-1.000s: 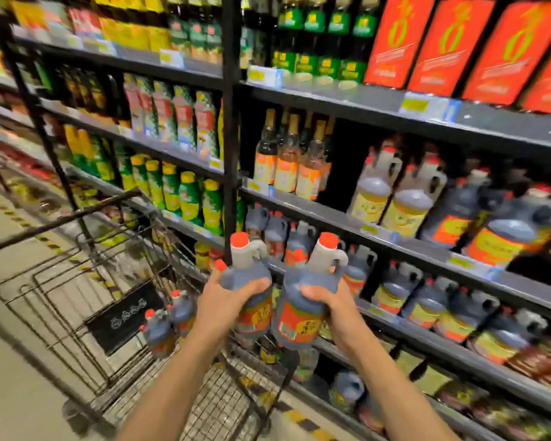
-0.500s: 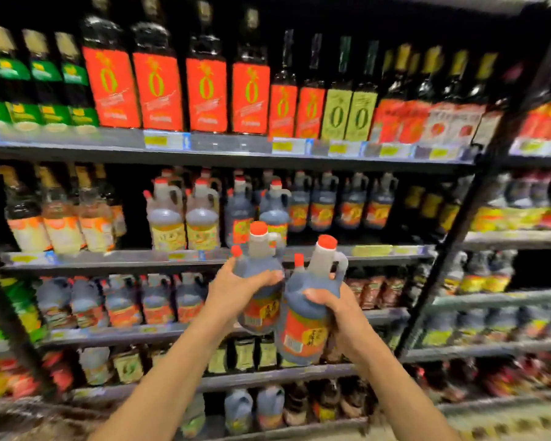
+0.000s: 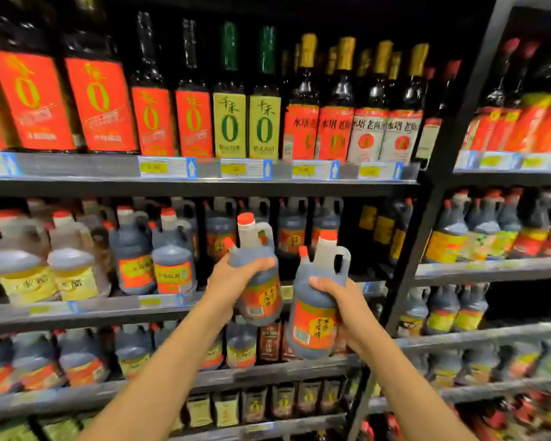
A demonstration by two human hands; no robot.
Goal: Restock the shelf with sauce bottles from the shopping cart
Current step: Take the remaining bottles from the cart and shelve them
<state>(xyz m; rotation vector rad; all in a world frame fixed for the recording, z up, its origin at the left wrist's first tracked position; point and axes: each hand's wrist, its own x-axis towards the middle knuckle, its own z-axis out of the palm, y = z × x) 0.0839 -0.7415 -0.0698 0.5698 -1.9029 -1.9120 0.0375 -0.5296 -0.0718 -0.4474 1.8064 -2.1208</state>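
Observation:
I hold two dark sauce jugs with red caps, white handled necks and orange labels in front of the shelving. My left hand (image 3: 233,278) grips the left sauce jug (image 3: 261,294) around its shoulder. My right hand (image 3: 344,303) grips the right sauce jug (image 3: 314,326) around its body, slightly lower and closer to me. Both jugs are raised level with the middle shelf (image 3: 115,305), where matching jugs (image 3: 172,265) stand in rows. Straight behind the left jug the row shows a dark gap. The shopping cart is out of view.
The top shelf (image 3: 77,173) carries tall dark bottles with red and green labels. Pale vinegar jugs (image 3: 74,272) stand at the middle shelf's left. A black upright post (image 3: 427,249) divides this bay from the right bay. Lower shelves hold more jugs and small bottles.
My view swung from the cart to face the shelves squarely. Both hands lifted the jugs up and toward the middle shelf, and the two jugs have drawn slightly apart.

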